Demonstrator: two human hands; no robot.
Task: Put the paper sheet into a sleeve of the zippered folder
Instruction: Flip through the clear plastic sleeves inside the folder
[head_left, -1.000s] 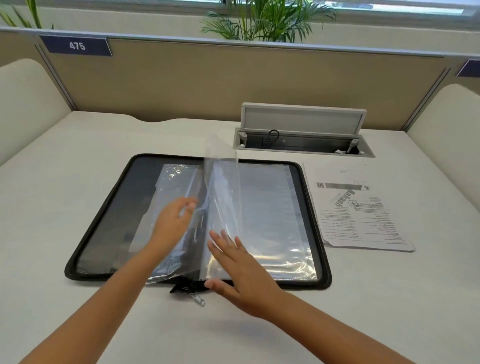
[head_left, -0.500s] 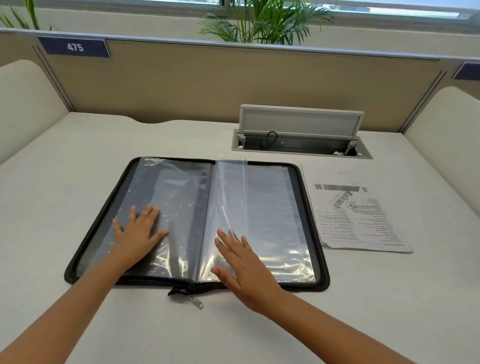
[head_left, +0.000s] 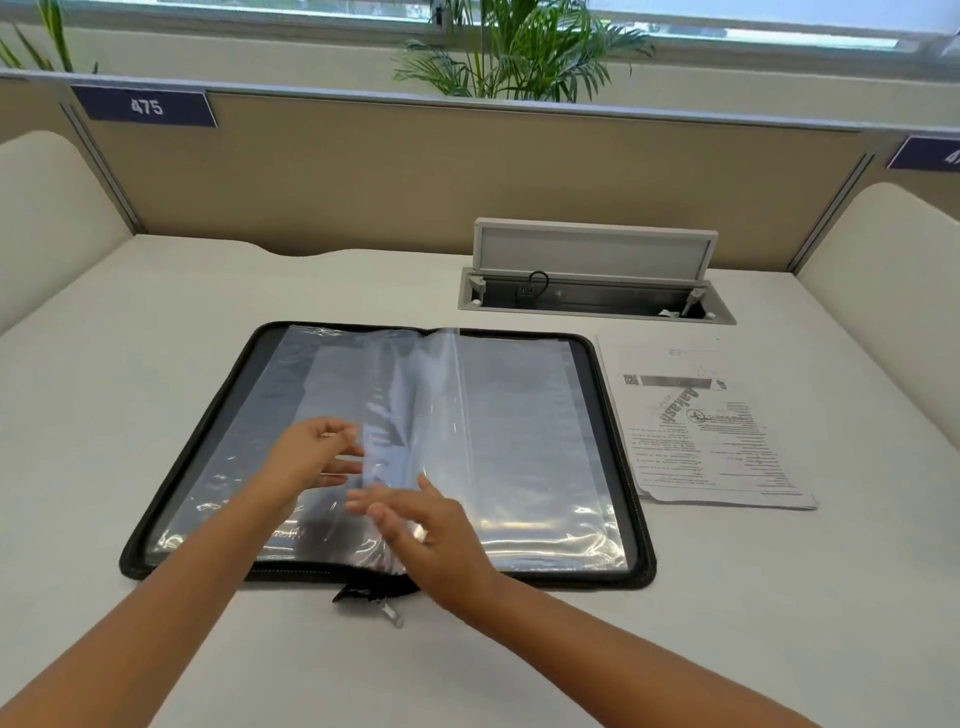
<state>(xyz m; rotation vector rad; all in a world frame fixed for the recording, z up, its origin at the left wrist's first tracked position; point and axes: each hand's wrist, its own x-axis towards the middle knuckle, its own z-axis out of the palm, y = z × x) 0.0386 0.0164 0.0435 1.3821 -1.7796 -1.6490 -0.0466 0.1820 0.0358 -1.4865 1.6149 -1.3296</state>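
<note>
Meanwhile, the flat press seen half a second ago has been given up: the left hand (head_left: 317, 449) has been lifted from the left page and is now pinching, it seems, a clear plastic sleeve (head_left: 410, 415) near the spine of the open black zippered folder (head_left: 641, 467). The right hand (head_left: 431, 525) is held open, fingers spread under that sleeve's lower edge. The printed white paper sheet (head_left: 711, 431) lies untouched on the pale desk (head_left: 156, 291), just right of the folder, so a sleeve mouth is probably being sought.

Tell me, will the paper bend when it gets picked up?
Probably yes. The paper sheet looks thin and lies flat on the desk, so it would likely droop from one edge. It seems light and could slide easily. Its near edge looks layered, so it may be several sheets.
</note>
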